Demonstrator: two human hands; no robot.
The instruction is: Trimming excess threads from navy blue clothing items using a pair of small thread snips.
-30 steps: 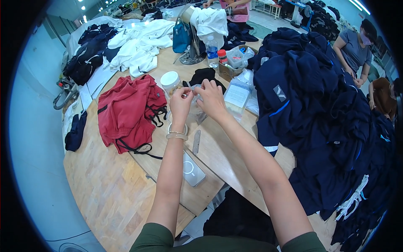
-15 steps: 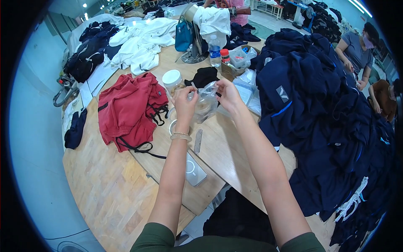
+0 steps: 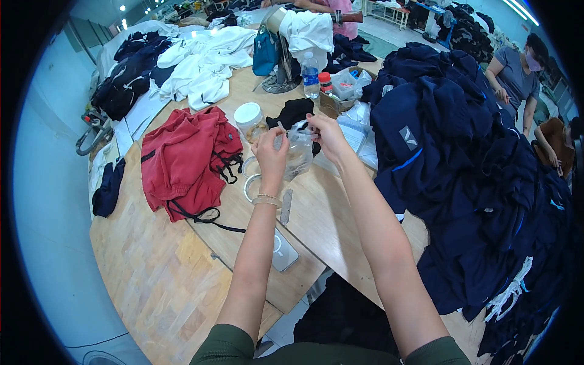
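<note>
A clear plastic bag (image 3: pixel 299 157) hangs over the table between my hands, its contents hard to make out. My right hand (image 3: pixel 328 135) pinches the gathered top of the bag. Close to the bag's left side, my left hand (image 3: pixel 271 152) is closed, with a small thin pale piece (image 3: pixel 281 126) sticking up from its fingertips. Just behind my left hand stands a clear jar with a white lid (image 3: pixel 248 114). Tape rolls (image 3: pixel 252 187) lie by my left wrist, partly hidden by it. A black cloth (image 3: pixel 293 112) is bunched behind the bag.
Red garments (image 3: pixel 185 161) with black cords lie left; a large navy garment pile (image 3: pixel 450 134) fills the right. A phone (image 3: pixel 283 252) and a grey strip (image 3: pixel 286 207) lie nearer me. A water bottle (image 3: pixel 310 76) and a box (image 3: pixel 331 104) stand behind. Co-workers sit far right.
The bag's top has been drawn together at my right fingers, where it was spread wider before. My left hand has shifted slightly right and down.
</note>
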